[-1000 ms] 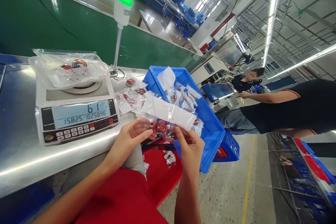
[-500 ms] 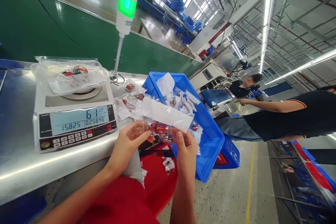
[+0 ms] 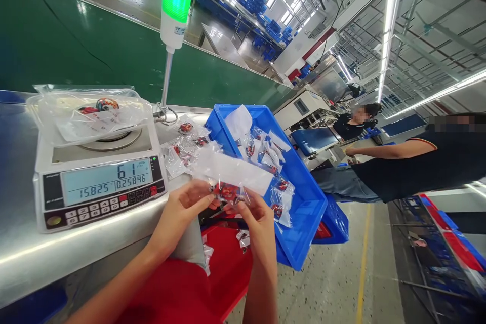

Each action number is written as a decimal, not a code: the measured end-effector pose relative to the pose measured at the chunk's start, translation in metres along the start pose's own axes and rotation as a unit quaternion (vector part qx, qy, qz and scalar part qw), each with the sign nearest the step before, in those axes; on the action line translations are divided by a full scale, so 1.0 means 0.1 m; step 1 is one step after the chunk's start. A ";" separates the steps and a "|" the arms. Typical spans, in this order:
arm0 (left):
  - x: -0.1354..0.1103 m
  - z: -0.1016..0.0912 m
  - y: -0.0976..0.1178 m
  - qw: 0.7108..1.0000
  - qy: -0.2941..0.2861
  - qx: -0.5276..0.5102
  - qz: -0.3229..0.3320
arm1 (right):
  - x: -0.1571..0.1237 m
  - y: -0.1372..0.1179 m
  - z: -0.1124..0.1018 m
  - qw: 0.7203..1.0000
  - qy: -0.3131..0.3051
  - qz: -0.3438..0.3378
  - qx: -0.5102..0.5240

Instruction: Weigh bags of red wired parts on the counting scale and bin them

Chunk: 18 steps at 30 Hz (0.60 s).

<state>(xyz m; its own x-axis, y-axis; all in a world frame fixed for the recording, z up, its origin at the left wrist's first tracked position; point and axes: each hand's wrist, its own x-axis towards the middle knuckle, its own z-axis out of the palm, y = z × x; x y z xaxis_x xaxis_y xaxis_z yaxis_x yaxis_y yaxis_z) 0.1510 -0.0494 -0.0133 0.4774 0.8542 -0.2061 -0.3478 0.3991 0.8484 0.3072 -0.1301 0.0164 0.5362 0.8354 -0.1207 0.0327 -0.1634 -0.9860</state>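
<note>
Between my two hands is a clear plastic bag (image 3: pixel 230 191) with red and dark wired parts inside and a blank white band along its top. My left hand (image 3: pixel 186 205) pinches the bag's left end, and my right hand (image 3: pixel 254 215) grips its lower right corner. Several similar bags (image 3: pixel 184 149) lie in a heap on the steel bench just beyond my left hand. To the right, a blue crate (image 3: pixel 309 217) holds more of these bags. Under my hands sits a red bin (image 3: pixel 228 258) with a few small bags in it.
A digital scale (image 3: pixel 102 187) reading 61 stands on the bench at left, carrying a plastic tray (image 3: pixel 91 116) with a bagged part. Behind it rises a signal light (image 3: pixel 176 2), lit green. At right a co-worker (image 3: pixel 398 167) stands near a small conveyor (image 3: pixel 315 139).
My right hand has moved left and slightly down, bringing my hands closer together on the bag. The view has shifted a little, with the scale now further left.
</note>
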 end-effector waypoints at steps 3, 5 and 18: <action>0.06 -0.05 0.01 0.997 -0.062 0.034 -0.032 | 0.00 0.05 0.00 0.999 0.020 0.012 -0.023; 0.09 -0.10 0.00 0.996 -0.055 0.066 -0.039 | 0.01 0.09 -0.02 0.998 0.012 0.020 -0.051; 0.07 -0.23 -0.29 0.930 -0.089 0.355 0.029 | 0.27 0.21 -0.25 0.902 -0.268 -0.151 -0.303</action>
<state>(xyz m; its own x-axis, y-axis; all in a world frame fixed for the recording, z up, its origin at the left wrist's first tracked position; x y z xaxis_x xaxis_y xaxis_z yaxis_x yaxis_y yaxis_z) 0.1457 -0.0471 -0.0502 0.6226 0.7734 -0.1194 0.2134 -0.0209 0.9767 0.3439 -0.1238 -0.0046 -0.0539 0.9970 -0.0556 0.6510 -0.0071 -0.7591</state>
